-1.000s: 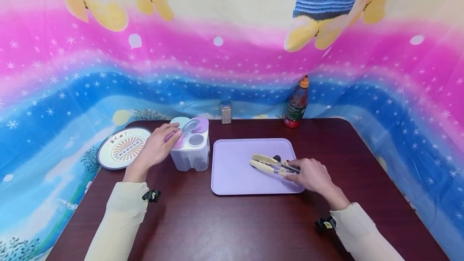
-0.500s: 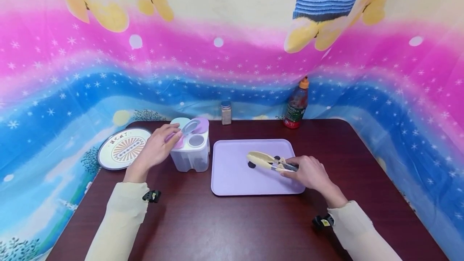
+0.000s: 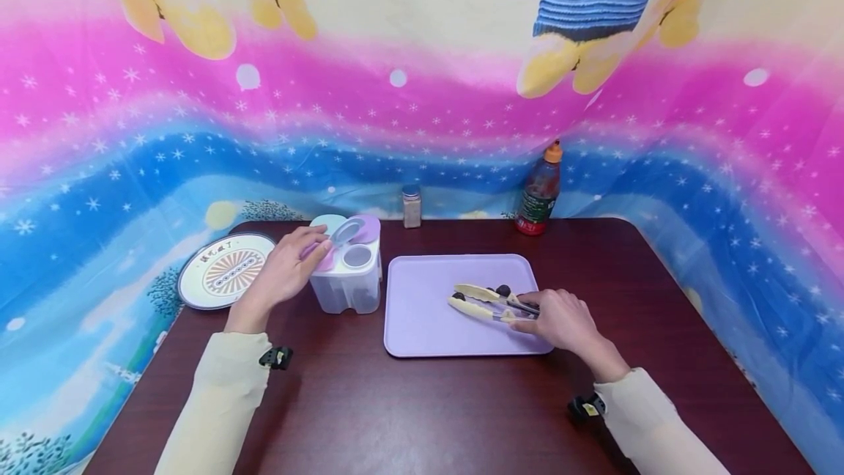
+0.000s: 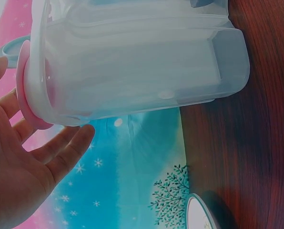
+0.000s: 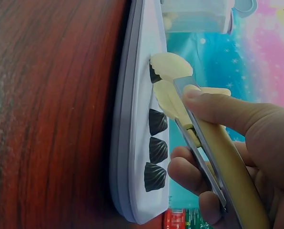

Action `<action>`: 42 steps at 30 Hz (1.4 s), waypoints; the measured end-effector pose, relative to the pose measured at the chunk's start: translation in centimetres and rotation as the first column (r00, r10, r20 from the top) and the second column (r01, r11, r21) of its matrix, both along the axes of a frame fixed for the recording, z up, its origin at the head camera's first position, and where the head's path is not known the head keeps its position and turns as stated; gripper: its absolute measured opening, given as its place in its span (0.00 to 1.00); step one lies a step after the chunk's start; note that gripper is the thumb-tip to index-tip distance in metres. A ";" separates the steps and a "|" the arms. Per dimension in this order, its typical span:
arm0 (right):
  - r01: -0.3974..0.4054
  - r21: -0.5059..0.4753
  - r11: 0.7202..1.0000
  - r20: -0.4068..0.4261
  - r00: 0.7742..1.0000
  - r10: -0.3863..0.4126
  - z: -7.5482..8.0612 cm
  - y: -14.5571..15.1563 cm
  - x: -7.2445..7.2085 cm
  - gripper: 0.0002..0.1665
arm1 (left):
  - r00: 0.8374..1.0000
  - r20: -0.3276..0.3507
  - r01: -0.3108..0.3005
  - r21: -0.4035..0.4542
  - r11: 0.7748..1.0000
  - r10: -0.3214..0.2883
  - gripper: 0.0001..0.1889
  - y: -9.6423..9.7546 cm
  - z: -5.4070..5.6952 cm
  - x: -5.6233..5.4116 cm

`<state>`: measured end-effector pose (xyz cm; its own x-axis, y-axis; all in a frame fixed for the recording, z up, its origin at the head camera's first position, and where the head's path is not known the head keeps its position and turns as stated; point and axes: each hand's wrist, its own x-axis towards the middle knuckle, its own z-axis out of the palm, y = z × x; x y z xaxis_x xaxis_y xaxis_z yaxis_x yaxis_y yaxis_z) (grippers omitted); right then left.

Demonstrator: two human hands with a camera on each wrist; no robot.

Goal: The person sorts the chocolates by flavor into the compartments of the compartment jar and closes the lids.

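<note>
My left hand (image 3: pixel 283 266) rests on top of a clear container (image 3: pixel 346 292) with coloured lids, its fingers over the pink lid (image 4: pixel 25 86). One grey-blue lid (image 3: pixel 346 230) there is flipped up beside a round opening. My right hand (image 3: pixel 563 317) grips food tongs (image 5: pixel 223 162) with cream tips, low over the lilac tray (image 3: pixel 422 332). In the head view the tips are spread, with a dark piece (image 3: pixel 458 297) at their ends; whether they touch it I cannot tell. Several more dark ridged cone-shaped pieces (image 5: pixel 156 150) stand in a row on the tray, mostly hidden in the head view.
An oval patterned plate (image 3: pixel 227 270) lies at the left table edge, beside my left forearm. At the back stand a small spice jar (image 3: pixel 412 207) and a red sauce bottle (image 3: pixel 537 200) with an orange cap. A printed cloth (image 3: pixel 422 116) hangs behind the table.
Half a second ago the tongs were closed together with a dark piece in front of the tips; now they are spread again. My left hand and the container have stayed put.
</note>
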<state>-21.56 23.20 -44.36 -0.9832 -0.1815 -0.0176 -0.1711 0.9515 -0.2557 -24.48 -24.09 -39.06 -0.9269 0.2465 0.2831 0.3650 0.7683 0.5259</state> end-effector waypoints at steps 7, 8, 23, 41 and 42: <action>-0.011 -0.004 1.000 -0.025 1.000 0.011 -0.2 0.1 -0.1 0.33 | 1.000 -0.005 0.001 -0.002 1.000 -0.001 0.24 0.0 0.1 0.0; -0.011 -0.008 1.000 -0.027 1.000 0.011 -0.3 0.2 -0.1 0.33 | 1.000 -0.004 0.000 -0.002 1.000 0.000 0.24 0.0 0.0 0.0; -0.032 -0.198 0.980 -0.052 0.998 0.022 1.0 -1.2 -0.2 0.34 | 1.000 0.010 -0.002 0.004 1.000 0.002 0.25 0.1 0.0 0.1; -0.099 -0.266 0.959 -0.127 0.990 0.067 4.0 -5.5 -0.6 0.33 | 1.000 -0.006 0.000 0.000 1.000 0.000 0.25 0.1 -0.1 0.0; -0.103 -0.270 0.957 -0.130 0.989 0.069 4.2 -5.7 -0.6 0.33 | 1.000 -0.008 0.000 -0.001 1.000 0.000 0.25 0.1 -0.2 0.0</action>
